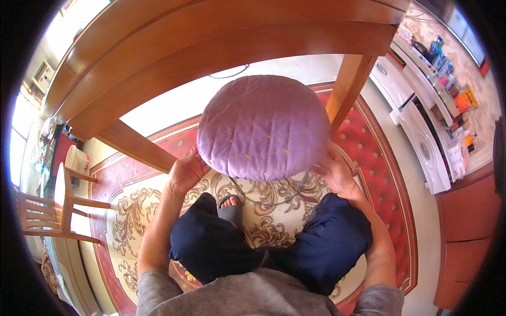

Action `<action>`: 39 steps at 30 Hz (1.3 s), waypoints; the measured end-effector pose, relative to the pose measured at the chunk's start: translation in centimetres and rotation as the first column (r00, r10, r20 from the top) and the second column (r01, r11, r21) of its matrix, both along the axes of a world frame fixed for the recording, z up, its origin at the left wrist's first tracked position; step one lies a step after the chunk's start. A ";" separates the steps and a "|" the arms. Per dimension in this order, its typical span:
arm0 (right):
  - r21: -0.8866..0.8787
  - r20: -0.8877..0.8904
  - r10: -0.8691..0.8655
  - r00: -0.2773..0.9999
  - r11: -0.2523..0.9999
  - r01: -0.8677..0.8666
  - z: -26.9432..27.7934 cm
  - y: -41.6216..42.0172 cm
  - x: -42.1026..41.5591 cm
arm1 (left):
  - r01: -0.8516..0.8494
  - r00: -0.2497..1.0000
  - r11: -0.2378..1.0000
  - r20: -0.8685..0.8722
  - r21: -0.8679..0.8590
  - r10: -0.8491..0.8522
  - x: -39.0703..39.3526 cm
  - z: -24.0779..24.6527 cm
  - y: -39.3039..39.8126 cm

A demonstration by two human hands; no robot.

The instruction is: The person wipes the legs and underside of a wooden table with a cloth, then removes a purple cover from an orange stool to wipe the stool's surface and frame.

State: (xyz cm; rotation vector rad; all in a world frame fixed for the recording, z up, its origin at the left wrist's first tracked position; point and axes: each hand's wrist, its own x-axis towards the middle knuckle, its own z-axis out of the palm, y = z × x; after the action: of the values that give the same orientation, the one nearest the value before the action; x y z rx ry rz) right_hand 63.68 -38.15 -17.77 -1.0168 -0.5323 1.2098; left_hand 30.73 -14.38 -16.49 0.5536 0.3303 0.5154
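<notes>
A round purple quilted cushion point(265, 126) with small yellowish stitch marks is held up in front of my knees, below the edge of a wooden table point(221, 39). My left hand point(187, 170) grips the cushion's lower left rim; its fingertips are partly hidden behind the fabric. On the other side, my right hand point(336, 170) grips the lower right rim, somewhat blurred, with its fingers partly behind the cushion. A thin dark cable point(272, 204) hangs or lies below the cushion, partly covered by it. What supports the underside of the cushion cannot be seen.
Table legs point(350, 87) stand on both sides of the cushion. A patterned red and cream rug point(138, 209) lies underfoot. Wooden chairs point(67, 201) stand at the left. Along the right wall are a white cabinet point(419, 138) with various items on it and a reddish-brown cabinet point(466, 221).
</notes>
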 end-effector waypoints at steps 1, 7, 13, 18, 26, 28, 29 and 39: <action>-0.002 0.013 -0.013 1.000 1.000 0.013 -0.1 0.1 0.1 | 0.031 0.997 0.998 0.069 0.054 -0.035 -0.2 -0.4 -0.3; 0.067 0.154 -0.078 0.985 0.995 0.069 -0.6 0.8 -0.1 | -0.023 0.875 0.949 -0.453 0.315 0.172 1.2 -3.6 -0.8; 0.106 0.509 -0.174 0.843 0.985 0.139 3.0 -0.7 -0.5 | -0.178 0.873 0.856 -0.324 0.486 0.366 1.6 1.8 -1.5; 0.102 0.436 -0.104 0.894 0.993 0.065 3.2 0.6 -0.6 | -0.019 0.828 0.837 -0.461 0.547 0.320 4.7 5.0 -2.3; 0.041 0.217 0.149 0.965 0.986 -0.162 2.0 3.5 -1.4 | -0.074 0.666 0.565 -0.381 0.822 0.641 4.5 3.9 0.1; 0.041 0.099 -0.093 0.991 0.995 0.089 0.3 2.9 -0.4 | 0.167 0.470 0.092 -0.161 0.982 0.868 4.7 4.2 -1.5; 0.030 0.042 -0.214 0.976 0.977 0.213 -0.9 2.5 0.7 | 0.245 0.539 0.008 -0.143 0.970 0.830 4.6 5.3 -2.5; 0.231 0.912 -0.283 -0.298 0.952 -0.199 3.4 3.6 -0.8 | 0.365 0.926 -0.678 -0.174 0.637 0.335 9.0 7.4 -7.1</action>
State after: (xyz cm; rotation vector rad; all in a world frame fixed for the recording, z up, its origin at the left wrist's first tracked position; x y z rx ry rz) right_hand 62.84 -34.53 -14.34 -1.6046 -1.9818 -0.3090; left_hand 39.70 -21.52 -9.11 2.9978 -0.0099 0.5000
